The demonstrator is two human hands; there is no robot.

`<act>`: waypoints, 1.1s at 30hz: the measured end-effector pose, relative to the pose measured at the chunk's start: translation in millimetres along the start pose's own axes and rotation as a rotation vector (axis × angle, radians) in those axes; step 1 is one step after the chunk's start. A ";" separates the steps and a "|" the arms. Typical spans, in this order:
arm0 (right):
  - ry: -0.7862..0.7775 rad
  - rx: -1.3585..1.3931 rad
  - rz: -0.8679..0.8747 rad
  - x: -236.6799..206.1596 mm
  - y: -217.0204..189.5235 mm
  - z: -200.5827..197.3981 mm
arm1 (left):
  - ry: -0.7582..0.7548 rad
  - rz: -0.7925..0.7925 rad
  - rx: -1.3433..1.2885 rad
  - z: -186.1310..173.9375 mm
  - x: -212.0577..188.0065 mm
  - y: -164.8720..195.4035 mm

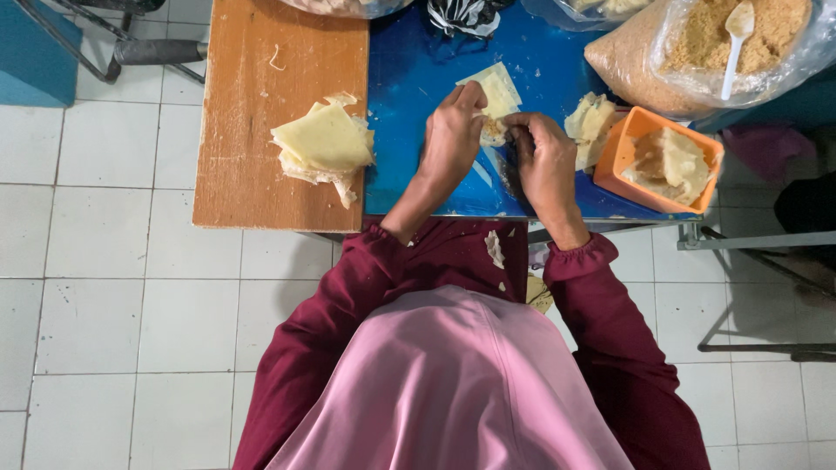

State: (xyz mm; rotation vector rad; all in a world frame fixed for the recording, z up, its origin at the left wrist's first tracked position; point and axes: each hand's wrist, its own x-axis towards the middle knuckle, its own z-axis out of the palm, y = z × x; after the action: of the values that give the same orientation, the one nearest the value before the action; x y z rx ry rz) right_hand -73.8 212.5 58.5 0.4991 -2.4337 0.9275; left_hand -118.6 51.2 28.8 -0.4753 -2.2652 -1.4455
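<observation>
A pale, thin square wrapper (495,94) lies on the blue tabletop (409,78), with a small lump of filling on its near end, and both hands meet over it. The left hand (453,139) has its fingers curled down onto the near edge of the wrapper, pinching it around the filling. The right hand (544,152) closes its fingertips on the same edge from the other side, so the two hands touch each other there (how tightly either one presses cannot be told).

Just right of the hands sits a small heap of folded pieces (590,122), touching an orange plastic tub (620,148) that holds more pale sheets. Beyond that, at the table's far right, a clear bag of brown crumbs (636,61) stands open with a white spoon (734,43) stuck in it. To the left, a wooden board (252,104) butts against the blue top and carries a loose stack of wrappers (324,144). The person wears dark red sleeves (348,287), and white floor tiles (104,261) show below.
</observation>
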 end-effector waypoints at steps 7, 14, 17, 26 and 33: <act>-0.144 -0.067 -0.003 1.9 4.2 -9.1 | -0.099 -0.044 -0.122 -4.2 -0.2 -0.7; -0.204 -0.079 -0.150 11.5 13.8 -15.7 | -0.232 0.092 -0.028 -23.1 -3.6 9.6; -0.196 -0.108 -0.195 15.0 17.3 -11.8 | -0.257 0.119 0.008 -24.8 -4.8 12.7; -0.183 -0.003 -0.068 27.5 23.2 -5.1 | -0.160 0.188 0.191 -6.7 4.7 -0.5; -0.256 0.037 -0.081 33.8 16.9 -12.1 | -0.179 0.165 0.310 1.7 19.4 -4.4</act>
State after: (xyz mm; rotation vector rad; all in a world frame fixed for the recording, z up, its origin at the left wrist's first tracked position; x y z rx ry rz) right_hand -105.9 227.3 76.6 0.7656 -2.6032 0.9253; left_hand -137.6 52.2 34.7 -0.6959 -2.4658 -0.9832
